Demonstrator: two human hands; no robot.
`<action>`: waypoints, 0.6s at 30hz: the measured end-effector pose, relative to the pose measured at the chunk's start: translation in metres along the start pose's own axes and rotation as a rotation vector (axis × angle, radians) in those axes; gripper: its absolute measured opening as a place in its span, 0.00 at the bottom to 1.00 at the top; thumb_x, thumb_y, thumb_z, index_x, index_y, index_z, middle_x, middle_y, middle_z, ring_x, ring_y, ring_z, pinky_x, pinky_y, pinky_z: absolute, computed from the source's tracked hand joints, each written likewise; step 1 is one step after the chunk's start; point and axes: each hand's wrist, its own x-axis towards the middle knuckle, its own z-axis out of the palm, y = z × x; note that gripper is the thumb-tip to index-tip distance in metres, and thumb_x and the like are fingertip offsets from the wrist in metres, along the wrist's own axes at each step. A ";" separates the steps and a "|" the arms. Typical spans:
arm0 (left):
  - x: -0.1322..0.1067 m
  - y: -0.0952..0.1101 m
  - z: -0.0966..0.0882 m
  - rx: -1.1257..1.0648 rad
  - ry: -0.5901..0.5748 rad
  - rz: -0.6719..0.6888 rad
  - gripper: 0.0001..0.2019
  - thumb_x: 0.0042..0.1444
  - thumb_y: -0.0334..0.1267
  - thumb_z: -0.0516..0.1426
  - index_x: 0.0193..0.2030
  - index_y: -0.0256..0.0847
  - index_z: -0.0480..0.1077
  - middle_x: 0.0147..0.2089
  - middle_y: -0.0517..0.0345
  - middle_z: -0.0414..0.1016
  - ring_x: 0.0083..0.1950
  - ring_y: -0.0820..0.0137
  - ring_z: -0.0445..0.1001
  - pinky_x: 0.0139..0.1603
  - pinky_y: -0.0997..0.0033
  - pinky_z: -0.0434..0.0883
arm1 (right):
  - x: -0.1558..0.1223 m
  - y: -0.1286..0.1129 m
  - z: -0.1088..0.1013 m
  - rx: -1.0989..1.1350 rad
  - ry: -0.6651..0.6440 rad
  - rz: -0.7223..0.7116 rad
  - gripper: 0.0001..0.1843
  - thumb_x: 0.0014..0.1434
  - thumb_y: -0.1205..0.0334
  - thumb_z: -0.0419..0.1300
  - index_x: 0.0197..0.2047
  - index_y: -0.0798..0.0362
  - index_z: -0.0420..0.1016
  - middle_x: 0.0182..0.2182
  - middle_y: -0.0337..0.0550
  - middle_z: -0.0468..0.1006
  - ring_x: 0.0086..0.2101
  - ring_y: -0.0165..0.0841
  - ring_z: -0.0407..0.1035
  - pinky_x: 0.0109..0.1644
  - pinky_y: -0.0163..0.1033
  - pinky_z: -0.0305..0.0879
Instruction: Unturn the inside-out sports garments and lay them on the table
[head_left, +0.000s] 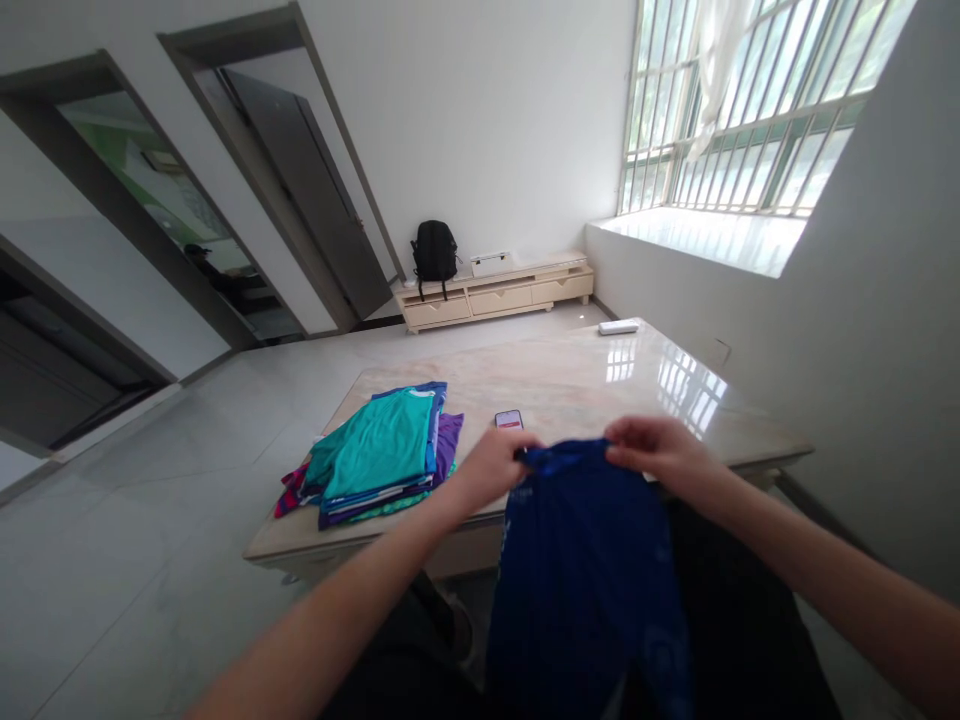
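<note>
A dark blue garment point(589, 570), perhaps shorts, hangs down in front of my legs from its top edge. At the left end of that edge my left hand point(499, 462) is closed around the fabric. My right hand point(651, 450) pinches the other end, so the band is stretched between both hands. To the left, a stack of folded clothes point(379, 450) lies on the table, with a teal piece on top and blue, purple and red-striped pieces below. A phone point(508, 420) with a lit screen rests just beyond my left hand.
The low table point(480, 380) has a glossy marble-like top. A white oblong object point(619, 327) lies at its far right corner. Against the far wall, a low cabinet point(501, 300) carries a black backpack point(435, 252) and a white box point(491, 264). A person point(217, 275) shows through the left doorway.
</note>
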 end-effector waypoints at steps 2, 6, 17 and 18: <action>0.065 0.015 -0.043 0.089 0.045 0.050 0.06 0.51 0.37 0.66 0.31 0.36 0.82 0.26 0.61 0.80 0.31 0.67 0.76 0.35 0.72 0.71 | 0.060 -0.045 -0.024 -0.041 0.109 -0.065 0.20 0.46 0.51 0.77 0.37 0.56 0.82 0.26 0.39 0.80 0.26 0.28 0.72 0.27 0.32 0.69; 0.173 0.111 -0.142 0.291 0.337 0.202 0.24 0.56 0.48 0.57 0.36 0.22 0.79 0.30 0.54 0.79 0.37 0.66 0.82 0.36 0.75 0.68 | 0.151 -0.194 -0.077 -0.310 0.443 -0.398 0.14 0.51 0.62 0.74 0.40 0.59 0.83 0.33 0.44 0.83 0.38 0.35 0.80 0.35 0.33 0.74; 0.218 0.221 -0.148 0.436 0.561 0.416 0.14 0.64 0.35 0.53 0.46 0.25 0.74 0.39 0.52 0.80 0.46 0.62 0.84 0.44 0.68 0.73 | 0.129 -0.292 -0.132 -1.044 0.745 -0.894 0.28 0.70 0.51 0.51 0.61 0.65 0.70 0.45 0.50 0.80 0.46 0.49 0.78 0.35 0.39 0.63; 0.213 0.202 -0.127 0.459 0.555 0.443 0.08 0.60 0.31 0.57 0.42 0.30 0.76 0.40 0.51 0.82 0.47 0.63 0.83 0.47 0.67 0.75 | 0.121 -0.257 -0.136 -1.199 0.785 -0.916 0.24 0.72 0.54 0.50 0.60 0.64 0.71 0.41 0.49 0.81 0.45 0.48 0.79 0.37 0.40 0.65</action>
